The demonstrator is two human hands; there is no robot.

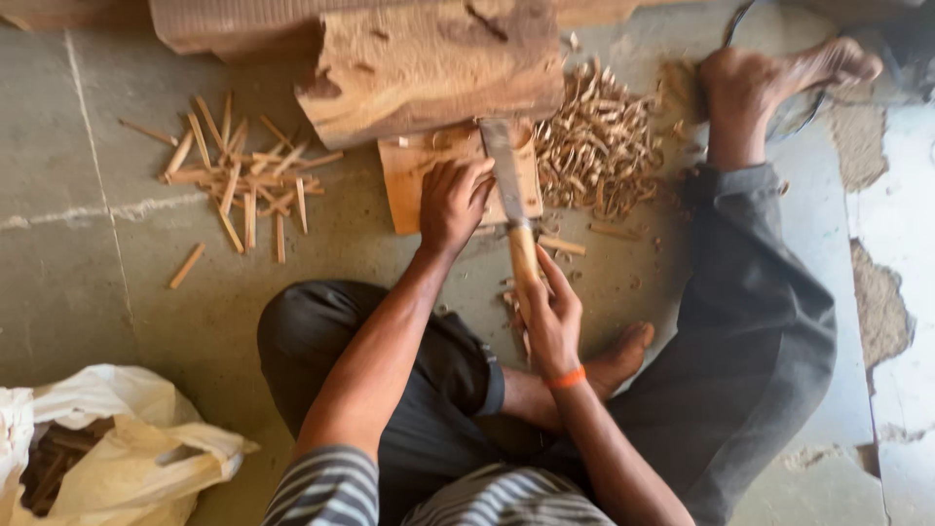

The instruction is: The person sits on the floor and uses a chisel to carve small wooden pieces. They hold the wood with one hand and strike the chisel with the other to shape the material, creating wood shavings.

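While the right hand (551,317) grips the wooden handle of a broad knife (504,175), the left hand (453,200) presses, fingers curled, on a flat wooden board (414,190). The blade rests on that board beneath a large log (429,68). Cut sticks (239,180) lie left, shavings (594,146) right.

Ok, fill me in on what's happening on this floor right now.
A person sits on the concrete floor with a small wooden board in front of a big log. The left hand presses down on the board, while the right hand has its grip closed on the wooden handle of a broad-bladed knife, blade resting over the board. Cut sticks lie scattered to the left, a heap of curled shavings to the right, and a plastic bag sits nearby.
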